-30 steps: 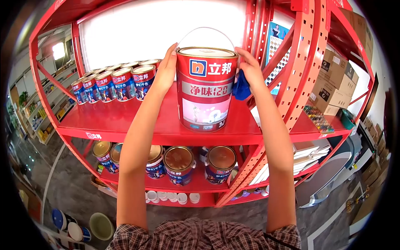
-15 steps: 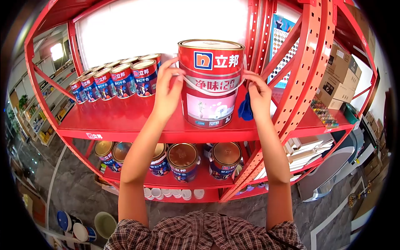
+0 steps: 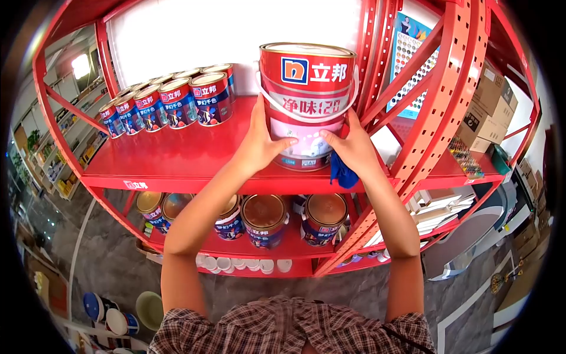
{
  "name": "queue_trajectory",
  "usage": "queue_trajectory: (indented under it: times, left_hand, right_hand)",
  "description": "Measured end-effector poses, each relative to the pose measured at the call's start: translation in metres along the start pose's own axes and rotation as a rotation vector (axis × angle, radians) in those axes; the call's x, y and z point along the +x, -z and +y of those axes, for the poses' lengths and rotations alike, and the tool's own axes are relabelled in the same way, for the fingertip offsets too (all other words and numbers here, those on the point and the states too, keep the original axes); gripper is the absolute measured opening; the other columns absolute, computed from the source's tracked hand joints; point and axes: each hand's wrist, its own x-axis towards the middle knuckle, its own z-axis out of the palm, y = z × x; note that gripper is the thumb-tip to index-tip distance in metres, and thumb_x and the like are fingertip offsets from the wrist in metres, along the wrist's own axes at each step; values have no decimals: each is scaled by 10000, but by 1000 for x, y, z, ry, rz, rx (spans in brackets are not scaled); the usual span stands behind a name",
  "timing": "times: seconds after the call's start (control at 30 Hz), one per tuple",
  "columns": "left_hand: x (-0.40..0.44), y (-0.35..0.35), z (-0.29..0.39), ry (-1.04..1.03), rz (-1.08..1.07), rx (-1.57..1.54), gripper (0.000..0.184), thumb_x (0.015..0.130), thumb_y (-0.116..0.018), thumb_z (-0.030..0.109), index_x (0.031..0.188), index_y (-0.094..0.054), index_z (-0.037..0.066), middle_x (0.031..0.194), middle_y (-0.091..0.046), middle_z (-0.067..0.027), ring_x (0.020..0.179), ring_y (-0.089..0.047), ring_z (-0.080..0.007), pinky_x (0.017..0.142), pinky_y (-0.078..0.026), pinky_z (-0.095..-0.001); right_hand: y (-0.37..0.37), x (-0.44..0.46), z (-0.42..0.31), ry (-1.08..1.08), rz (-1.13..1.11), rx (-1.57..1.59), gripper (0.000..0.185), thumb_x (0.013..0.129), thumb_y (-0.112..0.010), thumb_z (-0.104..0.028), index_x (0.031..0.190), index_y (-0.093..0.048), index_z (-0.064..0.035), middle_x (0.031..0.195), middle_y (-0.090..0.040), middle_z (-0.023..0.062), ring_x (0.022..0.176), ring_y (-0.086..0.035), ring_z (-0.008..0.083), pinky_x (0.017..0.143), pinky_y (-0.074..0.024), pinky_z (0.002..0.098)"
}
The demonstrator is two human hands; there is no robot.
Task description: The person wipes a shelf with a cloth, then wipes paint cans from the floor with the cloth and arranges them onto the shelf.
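Observation:
A large red and pink paint bucket stands upright on the upper red shelf, its white handle hanging down across the front. My left hand clasps the bucket's lower left side, thumb lying on the pink label. On the opposite side my right hand grips it in the same way, thumb also on the front. Fingers of both hands are partly hidden behind the bucket. A crumpled blue cloth hangs just below my right hand; whether that hand holds it, I cannot tell.
Several smaller paint cans stand in rows at the left of the same shelf. More cans sit on the shelf below. A perforated red upright rises close by my right arm. Cardboard boxes are stacked farther right.
Both hands have slid from the bucket's upper sides and handle down to its lower sides, thumbs now on the front. The blue cloth hangs lower. The view has shifted slightly.

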Motion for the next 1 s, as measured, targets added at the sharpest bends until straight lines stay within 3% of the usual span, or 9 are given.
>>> queue_trajectory:
  times: [0.03,0.23,0.27,0.43,0.53,0.67,0.73,0.8,1.0]
  left_hand:
    - [2,1,0,14,-23,-48,1089,666,-790,141,1409,-13,-32,1410,-199,-268,1325,-247,-361,1081,-263,-400]
    - [23,12,-26,20,-25,82,1100,668,-789,137,1403,9,-41,1405,-201,-272,1327,-243,-359,1083,-264,-400]
    - [26,12,-31,59,-29,112,1064,695,-753,57,1409,31,-28,1421,-235,-240,1328,-264,-283,1080,-273,-370]
    - [60,29,-59,15,-65,231,1004,695,-744,31,1394,-26,-24,1373,-311,-236,1286,-337,-301,1052,-331,-379]
    - [74,38,-99,66,-106,214,1104,669,-792,178,1387,15,-50,1368,-252,-304,1291,-293,-391,1059,-308,-405]
    - [93,47,-136,115,-133,203,1083,677,-786,187,1389,-7,-56,1378,-253,-303,1299,-292,-378,1062,-309,-393]
    - [99,48,-148,132,-137,202,1083,686,-780,185,1395,3,-56,1374,-262,-303,1295,-302,-375,1060,-313,-384]
    - [104,46,-151,243,-114,217,1016,725,-730,57,1412,16,7,1404,-287,-217,1304,-310,-288,1061,-325,-398]
    - [109,46,-137,428,-139,360,979,779,-696,133,1400,44,-22,1341,-361,-304,1242,-411,-360,1012,-380,-388]
  right_hand:
    - [2,1,-10,-104,-64,49,775,795,-694,-291,1350,-275,50,1305,-460,231,1215,-458,308,990,-367,342]
    - [-17,42,19,51,-126,-15,776,771,-707,-310,1277,-292,108,1203,-506,282,1141,-511,344,950,-405,377]
    - [-22,48,21,101,-111,-22,794,754,-717,-313,1269,-283,106,1152,-532,297,1083,-552,369,914,-435,396]
    - [-47,93,40,26,-203,41,791,765,-709,-278,1290,-252,97,1248,-447,292,1177,-481,343,981,-395,383]
    - [-71,115,55,68,-204,19,802,767,-707,-286,1269,-244,135,1241,-445,309,1179,-479,345,981,-398,373]
    - [-92,137,64,-65,-170,-22,862,751,-719,-303,1235,-196,182,1211,-462,335,1157,-499,361,966,-416,353]
    - [-100,146,71,-33,-135,-45,802,781,-699,-354,1243,-246,119,1238,-455,288,1165,-489,330,970,-402,346]
    - [-109,154,79,-55,-126,-30,797,780,-702,-337,1248,-243,116,1245,-449,283,1174,-481,327,978,-397,347]
    - [-122,175,100,4,-84,12,851,756,-721,-290,1254,-181,141,1211,-472,331,1159,-497,370,972,-416,360]
